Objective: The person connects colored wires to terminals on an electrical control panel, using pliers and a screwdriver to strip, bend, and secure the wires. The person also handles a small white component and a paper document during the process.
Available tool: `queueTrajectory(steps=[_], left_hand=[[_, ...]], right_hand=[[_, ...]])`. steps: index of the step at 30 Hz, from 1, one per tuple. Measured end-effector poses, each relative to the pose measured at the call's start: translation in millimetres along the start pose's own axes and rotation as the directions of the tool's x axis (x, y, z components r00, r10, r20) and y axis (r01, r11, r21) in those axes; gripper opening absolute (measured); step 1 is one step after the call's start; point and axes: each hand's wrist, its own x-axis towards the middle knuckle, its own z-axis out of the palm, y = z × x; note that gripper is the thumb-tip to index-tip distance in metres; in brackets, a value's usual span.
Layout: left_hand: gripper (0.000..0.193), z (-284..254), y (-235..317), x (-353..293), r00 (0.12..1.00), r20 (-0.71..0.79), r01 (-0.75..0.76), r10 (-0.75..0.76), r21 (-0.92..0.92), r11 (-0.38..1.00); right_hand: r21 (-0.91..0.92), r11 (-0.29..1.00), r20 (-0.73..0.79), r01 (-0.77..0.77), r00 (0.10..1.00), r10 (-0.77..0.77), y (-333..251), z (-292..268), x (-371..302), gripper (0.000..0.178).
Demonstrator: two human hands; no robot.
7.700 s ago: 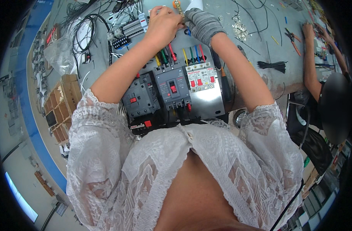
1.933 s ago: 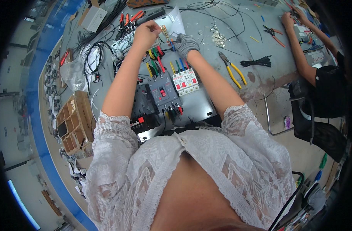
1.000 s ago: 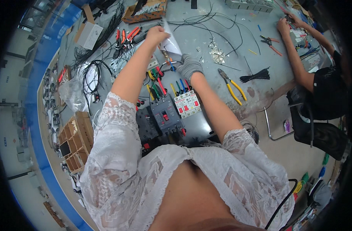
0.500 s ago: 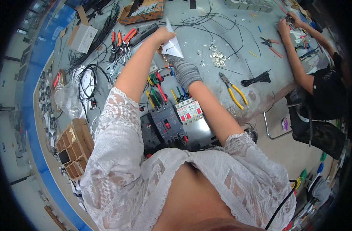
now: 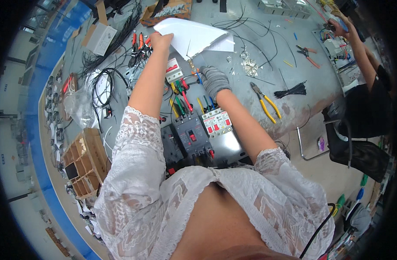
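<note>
Across the grey bench (image 5: 322,86), beyond the dark breaker (image 5: 192,134), the white sheet (image 5: 189,34) has spread open, pinched in your now-occupied left hand (image 5: 162,41); nearer the breaker, your gloved right hand (image 5: 215,81) sits by the brass strip (image 5: 191,64), grip unclear.

There are two white breaker blocks with red switches (image 5: 216,123), the nearer carrying three red toggles (image 5: 216,127), plus one dark grey rectangular breaker (image 5: 192,133). One pair of yellow-handled steel pliers (image 5: 263,103), one fanned bundle of thin black ties (image 5: 290,89) and one heap of small silver terminals (image 5: 250,68) lie on the grey counter (image 5: 250,34). At least two white paper sheets (image 5: 192,34) and one brown compartmented box (image 5: 94,151) are visible.
</note>
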Motion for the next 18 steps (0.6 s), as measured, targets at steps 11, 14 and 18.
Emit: queueTrajectory(steps=[11,14,18], left_hand=[[0.030,-27.1,45.7,-73.5,0.842,0.352,-0.538,0.408,0.512,0.669],[0.019,-46.0,57.2,-144.0,0.715,0.652,-0.691,0.254,0.602,0.400],[0.016,-46.3,36.5,-180.9,0.603,0.707,-0.782,0.369,0.617,0.095]], right_hand=[[0.068,0.978,0.052,-0.198,0.979,0.195,11.3,-4.1,-1.5,0.027],[0.009,0.993,0.072,-0.115,0.991,0.115,7.8,-4.6,2.6,0.027],[0.149,0.989,-0.022,0.013,1.000,-0.010,6.1,-6.0,1.3,0.023]])
